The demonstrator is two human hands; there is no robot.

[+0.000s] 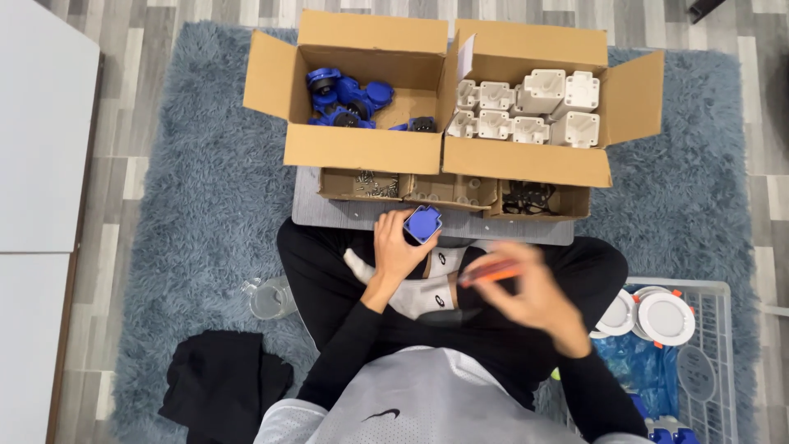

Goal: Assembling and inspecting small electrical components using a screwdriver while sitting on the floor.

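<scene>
My left hand (394, 251) grips a blue plastic socket part (422, 223) with a hinged lid, held above my crossed legs at the near edge of a small grey board (345, 215). My right hand (530, 292) is blurred by motion and holds an orange-handled screwdriver (489, 275), its tip pointing left toward the blue part. The two hands are a short way apart.
Behind the board stand a cardboard box of blue parts (349, 103) and a box of white housings (530, 111). Three low cardboard trays (448, 191) hold screws and small pieces. A white wire basket (690, 345) sits at right, a clear jar (271, 298) and black cloth (222, 386) at left.
</scene>
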